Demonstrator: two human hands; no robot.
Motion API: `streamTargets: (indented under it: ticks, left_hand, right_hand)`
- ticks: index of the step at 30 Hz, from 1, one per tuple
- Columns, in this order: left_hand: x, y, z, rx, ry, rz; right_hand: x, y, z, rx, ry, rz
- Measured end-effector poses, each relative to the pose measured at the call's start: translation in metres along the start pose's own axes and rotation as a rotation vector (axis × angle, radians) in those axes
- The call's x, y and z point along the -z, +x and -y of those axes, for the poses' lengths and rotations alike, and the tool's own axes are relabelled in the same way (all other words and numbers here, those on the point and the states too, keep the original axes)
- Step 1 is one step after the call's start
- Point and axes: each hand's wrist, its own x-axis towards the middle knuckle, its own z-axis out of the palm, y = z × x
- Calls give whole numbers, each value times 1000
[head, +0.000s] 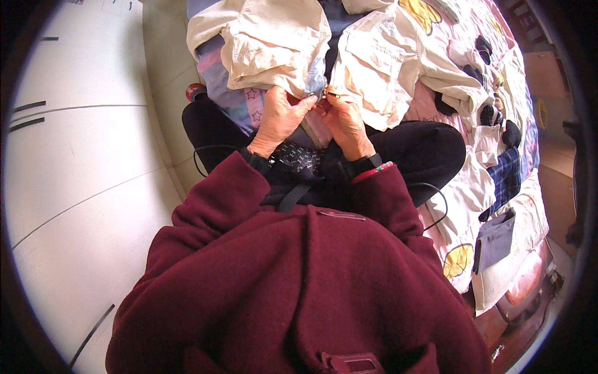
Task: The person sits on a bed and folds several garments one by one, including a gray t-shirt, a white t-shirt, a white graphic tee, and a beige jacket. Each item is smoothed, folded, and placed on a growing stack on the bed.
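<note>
A cream jacket (275, 46) with flap pockets lies spread before me, its front parted over a dark lining. My left hand (282, 114) pinches the lower front edge on the left side. Close beside it, my right hand (343, 119) grips the other front edge, with the metal zipper end (323, 95) between the two hands. Fingers partly hide the zipper, so whether its halves are joined cannot be told. Both hands are just above my crossed legs (416, 140) in black trousers.
Patterned pink bedding (460, 259) lies beneath and to the right. Several socks (486, 49) are scattered at the upper right. Lower down are a blue plaid cloth (504, 175) and a folded grey cloth (494, 240). A white panelled surface (84, 163) rises at the left.
</note>
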Motion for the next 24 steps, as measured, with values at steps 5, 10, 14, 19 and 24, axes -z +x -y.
streamTargets:
  ticks: [5, 10, 14, 19, 24]
  left_hand:
    - [14, 4, 16, 290, -214, 41]
    - [28, 6, 23, 348, -158, 55]
    - [27, 3, 28, 319, -191, 66]
    - [20, 0, 36, 371, -166, -30]
    - [20, -4, 40, 403, -98, 12]
  right_hand:
    - [-16, -12, 20, -240, -323, -1]
    - [-30, -19, 41, -20, -1253, -39]
    - [-37, -7, 40, 343, -1534, 33]
    - [-35, -2, 37, 232, -1601, 134]
    - [-30, -7, 38, 420, -1810, 271]
